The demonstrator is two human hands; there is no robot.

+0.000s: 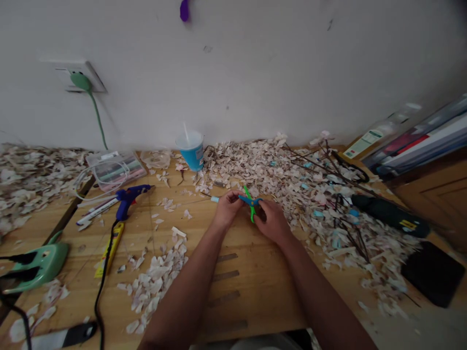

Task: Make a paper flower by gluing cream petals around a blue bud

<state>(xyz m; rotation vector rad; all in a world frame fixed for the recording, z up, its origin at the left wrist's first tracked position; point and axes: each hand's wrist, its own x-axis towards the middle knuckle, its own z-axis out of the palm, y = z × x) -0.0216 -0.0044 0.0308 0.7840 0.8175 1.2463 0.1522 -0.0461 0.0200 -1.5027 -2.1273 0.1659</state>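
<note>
A pair of scissors [252, 202] in blue and green is held over the wooden table, its two coloured parts crossed. My right hand [270, 219] closes around the scissors at the blue and lower green parts. Close against the other blue end, my left hand [228, 209] has its fingers pinched together; whatever is between them is too small to make out. Just left of those fingers shows a small pale blue piece [214, 199] on a thin dark stem. I cannot tell whether the left hand holds it or it lies on the table.
Dried petals [237, 163] cover the back and right of the table, with branches [321, 167] among them. Leftward are a blue glue gun [127, 199], a yellow packet [110, 250], a green power strip [42, 267] and a scraper [63, 336]. A blue cup [192, 154] stands by the wall.
</note>
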